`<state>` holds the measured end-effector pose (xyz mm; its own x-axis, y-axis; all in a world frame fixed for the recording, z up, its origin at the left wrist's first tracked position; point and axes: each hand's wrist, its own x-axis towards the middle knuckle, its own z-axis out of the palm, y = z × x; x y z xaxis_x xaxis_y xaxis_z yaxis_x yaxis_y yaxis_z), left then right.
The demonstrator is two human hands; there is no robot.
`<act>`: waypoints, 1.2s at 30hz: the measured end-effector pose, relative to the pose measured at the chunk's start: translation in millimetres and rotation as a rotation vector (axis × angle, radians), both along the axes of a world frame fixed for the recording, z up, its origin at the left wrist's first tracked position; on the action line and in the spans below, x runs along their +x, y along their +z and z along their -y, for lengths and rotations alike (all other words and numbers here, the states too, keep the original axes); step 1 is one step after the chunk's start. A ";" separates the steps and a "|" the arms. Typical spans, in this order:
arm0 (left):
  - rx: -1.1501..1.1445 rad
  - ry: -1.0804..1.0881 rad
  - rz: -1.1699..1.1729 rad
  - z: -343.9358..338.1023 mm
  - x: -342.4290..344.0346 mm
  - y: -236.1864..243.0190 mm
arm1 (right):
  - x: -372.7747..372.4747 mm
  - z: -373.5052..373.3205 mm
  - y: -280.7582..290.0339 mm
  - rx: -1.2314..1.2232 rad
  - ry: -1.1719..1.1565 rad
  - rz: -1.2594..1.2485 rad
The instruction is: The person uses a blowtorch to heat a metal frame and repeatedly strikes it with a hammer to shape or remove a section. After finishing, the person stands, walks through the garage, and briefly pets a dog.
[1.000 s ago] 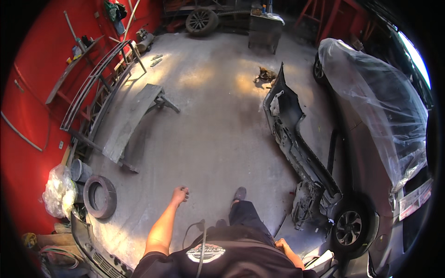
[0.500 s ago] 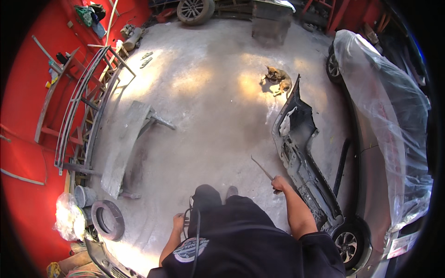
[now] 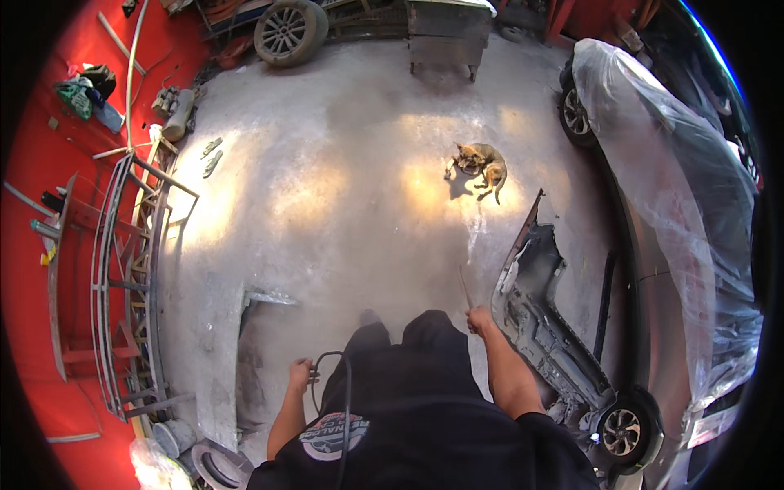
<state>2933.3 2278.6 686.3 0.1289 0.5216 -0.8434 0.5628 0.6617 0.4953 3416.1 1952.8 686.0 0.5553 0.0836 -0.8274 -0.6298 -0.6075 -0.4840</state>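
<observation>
My right hand (image 3: 479, 319) is closed round one end of a thin, slightly curved, stick-like tool (image 3: 465, 286), which points away from me. Just right of it lies a long dark vehicle body part (image 3: 549, 322), like a bumper, with its hollow inner side facing up. My left hand (image 3: 303, 373) is beside my left thigh, its fingers curled round a dark hose or cable (image 3: 348, 408) that loops up and runs down across my dark shirt. What the hose ends in cannot be made out.
Ahead, a dog (image 3: 483, 163) lies curled on the concrete floor. A plastic-covered car (image 3: 653, 269) stands along the right. A metal frame (image 3: 122, 286) leans by the red wall, near a low bench (image 3: 216, 367). A wheel (image 3: 286, 33) and a metal box on legs (image 3: 447, 37) stand far back.
I have stepped forward: bench, tire and body part sit lower and closer in view. The stick-like tool now points more straight ahead. My left hand has risen slightly with the hose.
</observation>
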 end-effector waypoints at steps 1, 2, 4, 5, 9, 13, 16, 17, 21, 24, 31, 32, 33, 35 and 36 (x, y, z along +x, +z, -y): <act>0.063 -0.030 0.036 -44.9 31.8 23.7 | 6.2 2.4 -4.0 -0.002 -0.061 -0.019; 0.132 -0.051 0.080 -88.9 69.8 50.5 | 17.8 -9.9 -8.6 0.003 -0.111 -0.031; 0.258 -0.090 0.165 -175.4 125.2 81.8 | 41.5 -44.6 -7.8 -0.020 -0.171 -0.033; 0.313 -0.079 0.166 -211.8 157.2 96.4 | 61.5 -56.8 -8.8 -0.042 -0.197 -0.029; 0.389 0.004 0.185 -304.4 251.2 91.9 | 160.6 -110.2 -64.1 0.004 -0.102 -0.004; 0.180 -0.083 0.013 -309.9 299.2 49.4 | 262.8 -196.1 -146.1 -0.109 0.244 0.409; -0.033 -0.166 -0.210 -263.9 318.0 43.7 | 347.1 -277.6 -160.5 -0.213 0.425 0.669; -0.171 -0.165 -0.268 -248.7 318.0 48.3 | 383.6 -311.0 -148.2 -0.251 0.485 0.715; -0.420 -0.332 -0.358 -246.7 369.6 91.2 | 562.8 -378.1 -169.4 -0.548 0.560 0.476; -0.316 -0.004 -0.438 -274.0 405.9 118.5 | 675.4 -408.1 -189.9 -0.624 0.692 0.437; -0.278 0.065 -0.582 -323.1 454.6 164.3 | 745.3 -438.2 -228.7 -0.797 0.993 0.283; -0.284 0.083 -0.580 -327.6 457.9 170.8 | 743.5 -443.8 -227.2 -0.812 1.018 0.233; -0.315 0.093 -0.530 -328.2 455.6 174.0 | 746.8 -453.9 -225.3 -0.821 1.034 0.201; -0.340 0.116 -0.561 -332.8 453.8 177.9 | 751.4 -477.6 -209.3 -0.801 1.058 0.230; -0.333 0.110 -0.587 -339.4 473.3 187.3 | 758.8 -498.3 -191.0 -0.838 1.099 0.210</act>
<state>3406.7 2618.1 873.5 -0.4373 0.2058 -0.8754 0.5968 0.7946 -0.1113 4174.8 2451.1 495.0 0.6473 0.0796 -0.7580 0.3900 -0.8891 0.2397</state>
